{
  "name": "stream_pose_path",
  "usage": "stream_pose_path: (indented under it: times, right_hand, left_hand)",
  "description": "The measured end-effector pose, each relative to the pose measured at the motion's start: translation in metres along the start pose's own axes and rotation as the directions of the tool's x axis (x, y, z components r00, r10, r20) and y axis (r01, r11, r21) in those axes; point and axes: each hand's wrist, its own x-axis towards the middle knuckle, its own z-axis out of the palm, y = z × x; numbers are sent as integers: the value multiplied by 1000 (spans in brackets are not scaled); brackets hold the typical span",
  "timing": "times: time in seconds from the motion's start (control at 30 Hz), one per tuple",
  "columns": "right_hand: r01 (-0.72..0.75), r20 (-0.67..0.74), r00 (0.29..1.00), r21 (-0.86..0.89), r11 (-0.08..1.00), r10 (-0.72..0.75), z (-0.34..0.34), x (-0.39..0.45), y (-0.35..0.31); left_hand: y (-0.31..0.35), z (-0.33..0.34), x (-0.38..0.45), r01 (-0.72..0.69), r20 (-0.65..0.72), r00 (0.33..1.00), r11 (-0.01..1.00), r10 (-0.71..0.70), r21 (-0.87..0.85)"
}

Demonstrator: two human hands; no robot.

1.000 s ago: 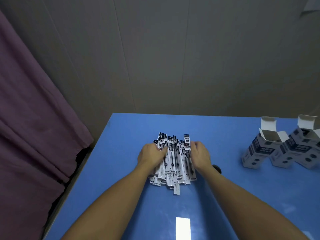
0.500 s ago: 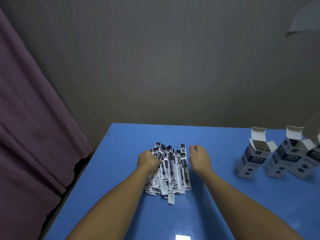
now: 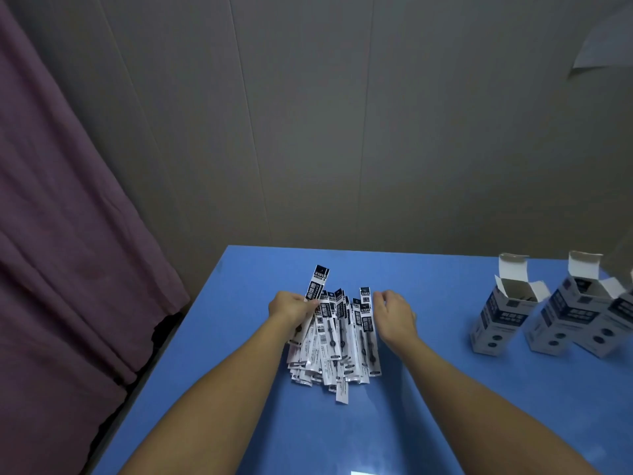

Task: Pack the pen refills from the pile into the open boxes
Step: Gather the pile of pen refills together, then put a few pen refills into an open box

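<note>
Left hand (image 3: pixel 291 308) grips one pen refill (image 3: pixel 317 284), its top sticking up toward 12 o'clock above the pile (image 3: pixel 337 341) on the blue bench (image 3: pixel 411 423); right hand (image 3: pixel 394 315) hovers loosely curled and empty just beside the pile at 3 o'clock, open boxes (image 3: pixel 503 310) well apart at 3 o'clock

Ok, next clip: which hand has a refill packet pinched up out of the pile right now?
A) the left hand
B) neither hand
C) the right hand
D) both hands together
A: the left hand grips one refill packet that sticks up above the pile, while the right hand hangs beside the pile with fingers curled and nothing in them.
</note>
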Motion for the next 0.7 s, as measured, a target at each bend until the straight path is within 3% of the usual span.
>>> stream_pose_path:
  times: [0.4,0.7]
  right_hand:
    - [-36,13,999,-91,995,37,-28,-19,25]
    - [-260,-116,961,-68,963,251,-93,-71,95]
  left_hand:
    - [46,5,-1,-248,58,965,960,257,-132]
    - [78,75,-20,-308,182,922,931,343,-193]
